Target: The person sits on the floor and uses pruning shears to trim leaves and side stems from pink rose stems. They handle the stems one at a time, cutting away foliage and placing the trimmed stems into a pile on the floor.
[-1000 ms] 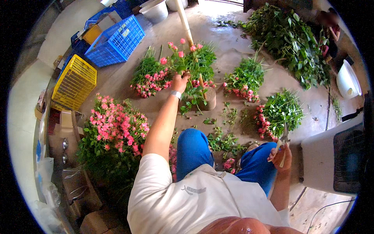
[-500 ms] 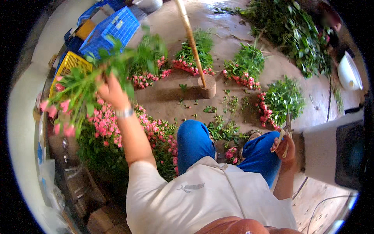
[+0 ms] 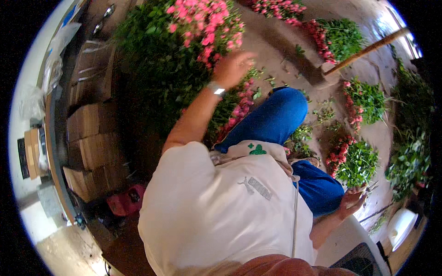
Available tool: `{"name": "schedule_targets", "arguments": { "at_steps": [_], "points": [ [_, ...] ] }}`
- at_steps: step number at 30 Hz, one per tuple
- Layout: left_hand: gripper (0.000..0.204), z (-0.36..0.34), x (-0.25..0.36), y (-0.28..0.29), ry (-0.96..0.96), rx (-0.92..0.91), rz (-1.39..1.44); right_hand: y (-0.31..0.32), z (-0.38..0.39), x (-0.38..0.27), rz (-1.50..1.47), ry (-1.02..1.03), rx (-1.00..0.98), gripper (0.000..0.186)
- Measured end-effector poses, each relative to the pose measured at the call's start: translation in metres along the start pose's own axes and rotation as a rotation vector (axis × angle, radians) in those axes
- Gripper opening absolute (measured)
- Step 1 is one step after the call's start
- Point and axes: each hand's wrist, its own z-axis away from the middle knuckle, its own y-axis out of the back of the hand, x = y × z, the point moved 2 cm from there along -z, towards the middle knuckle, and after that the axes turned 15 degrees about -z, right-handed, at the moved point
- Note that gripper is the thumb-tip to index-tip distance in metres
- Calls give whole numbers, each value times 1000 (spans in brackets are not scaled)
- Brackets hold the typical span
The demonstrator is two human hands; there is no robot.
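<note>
Above the edge of a big pile of pink roses [image 3: 207, 27], my left hand [image 3: 232, 68] is empty, its fingers stretched out and slightly blurred. A watch or metal band circles that wrist. By my right knee, my right hand [image 3: 351, 202] is closed around pruning shears [image 3: 371, 187] whose blades point away from me. Just beyond the shears lies a leafy rose bunch [image 3: 359, 163], blooms facing left. Another rose bunch [image 3: 367, 99] rests farther off.
A wooden pole [image 3: 368, 49] rises from a block base [image 3: 327, 76] on the floor. Cut leaves [image 3: 301, 135] lie between my legs. Cardboard boxes [image 3: 96, 149] line the left side. At lower right stands a white basin [image 3: 401, 229], with a heap of greenery [image 3: 410, 161] beyond.
My left hand has let go of the rose bunch it carried and is now over the pile. The view has swung left; the shears remain in my right hand.
</note>
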Motion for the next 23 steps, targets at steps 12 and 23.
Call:
{"name": "schedule_targets", "arguments": {
  "at_steps": [12, 23],
  "points": [
    [34, 150, -199, -13, 428, -736, -591, -20, -64, 20, 241, -41, 74, 47],
    [63, 119, -202, -6, 592, -1129, -496, 1, -54, 2, 253, -40, -2, 50]
  ]
}}
